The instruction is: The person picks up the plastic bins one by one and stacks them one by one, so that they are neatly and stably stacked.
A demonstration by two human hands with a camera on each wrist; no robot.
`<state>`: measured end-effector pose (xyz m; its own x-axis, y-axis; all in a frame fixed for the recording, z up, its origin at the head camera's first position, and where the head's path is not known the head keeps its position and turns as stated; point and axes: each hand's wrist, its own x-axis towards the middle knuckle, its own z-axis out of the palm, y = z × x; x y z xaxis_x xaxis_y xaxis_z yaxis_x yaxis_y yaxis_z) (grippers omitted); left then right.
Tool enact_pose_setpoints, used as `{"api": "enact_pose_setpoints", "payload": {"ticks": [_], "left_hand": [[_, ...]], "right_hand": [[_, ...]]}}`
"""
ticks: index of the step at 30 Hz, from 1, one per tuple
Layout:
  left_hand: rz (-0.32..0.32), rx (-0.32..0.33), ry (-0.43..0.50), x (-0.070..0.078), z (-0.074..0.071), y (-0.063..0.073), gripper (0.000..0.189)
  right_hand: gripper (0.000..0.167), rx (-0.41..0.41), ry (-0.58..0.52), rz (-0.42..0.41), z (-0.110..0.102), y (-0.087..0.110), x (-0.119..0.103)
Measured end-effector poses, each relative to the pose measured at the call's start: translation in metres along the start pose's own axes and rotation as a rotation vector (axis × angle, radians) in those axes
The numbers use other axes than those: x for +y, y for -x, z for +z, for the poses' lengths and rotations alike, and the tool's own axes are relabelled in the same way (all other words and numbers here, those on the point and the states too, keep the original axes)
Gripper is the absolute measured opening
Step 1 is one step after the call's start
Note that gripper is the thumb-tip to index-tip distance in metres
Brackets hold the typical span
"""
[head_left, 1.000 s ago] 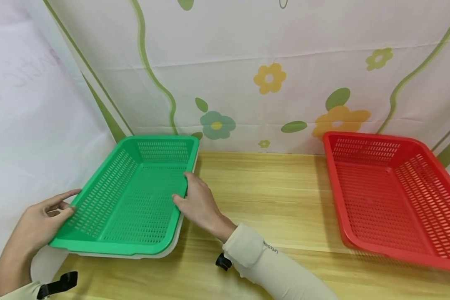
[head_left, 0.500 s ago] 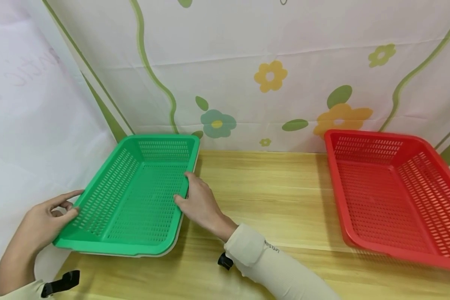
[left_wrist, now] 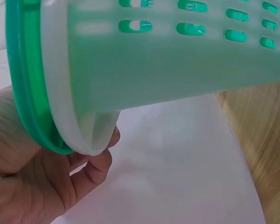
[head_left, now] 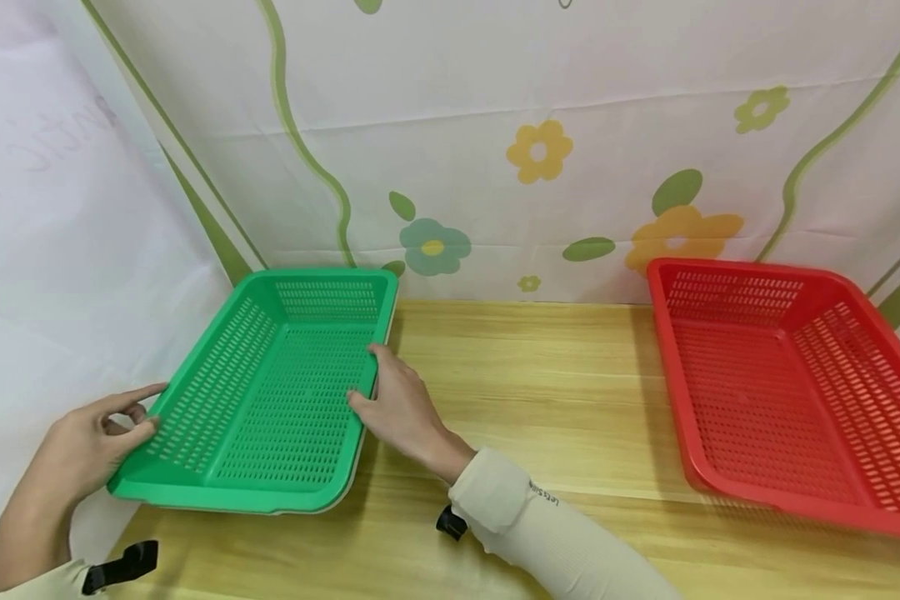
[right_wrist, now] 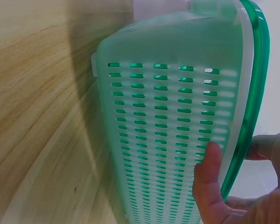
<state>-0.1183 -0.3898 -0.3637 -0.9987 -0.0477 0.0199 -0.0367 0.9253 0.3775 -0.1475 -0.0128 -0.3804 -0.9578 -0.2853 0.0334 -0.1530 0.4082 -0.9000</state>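
Note:
At the left of the table stands a green plastic basket (head_left: 300,400) with slotted walls, nested inside a white basket (right_wrist: 172,42). The white one shows only as a thin edge below the green rim in the head view, while both wrist views show its outer wall. My left hand (head_left: 78,450) grips the rims at the left side near the front corner, with curled fingers under them. On the right side my right hand (head_left: 405,408) holds the rims, its thumb on the green inner edge and a finger against the white outer wall in the right wrist view.
A red slotted basket (head_left: 765,408) stands at the right of the wooden table (head_left: 525,400). White cloth with printed flowers (head_left: 540,150) hangs along the back, and plain white cloth (head_left: 67,250) covers the left side.
The front left corner of the green basket has shifted slightly right, together with my left hand. Less of the white edge shows below the green rim. My right hand keeps its hold.

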Motion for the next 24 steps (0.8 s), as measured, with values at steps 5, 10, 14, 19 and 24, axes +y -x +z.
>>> {"api": "enact_pose_setpoints", "payload": {"ticks": [5, 10, 14, 19, 24], "left_hand": [[-0.002, -0.007, 0.003, -0.002, -0.001, 0.0, 0.049], [-0.02, -0.028, 0.024, -0.003, 0.0, -0.002, 0.052], [-0.021, -0.039, 0.068, -0.004, 0.003, -0.001, 0.055], [-0.005, -0.066, 0.177, -0.008, 0.008, 0.001, 0.058], [-0.028, -0.078, 0.248, -0.011, 0.011, 0.004, 0.059]], "right_hand": [[0.071, -0.024, -0.029, 0.005, 0.0, 0.0, 0.001], [0.072, -0.031, -0.063, 0.017, 0.0, -0.001, 0.001], [0.072, -0.029, -0.081, 0.021, 0.001, -0.001, 0.001], [0.073, -0.032, -0.103, 0.019, 0.002, -0.001, 0.001], [0.073, -0.048, -0.123, 0.014, 0.002, 0.0, 0.002]]}}
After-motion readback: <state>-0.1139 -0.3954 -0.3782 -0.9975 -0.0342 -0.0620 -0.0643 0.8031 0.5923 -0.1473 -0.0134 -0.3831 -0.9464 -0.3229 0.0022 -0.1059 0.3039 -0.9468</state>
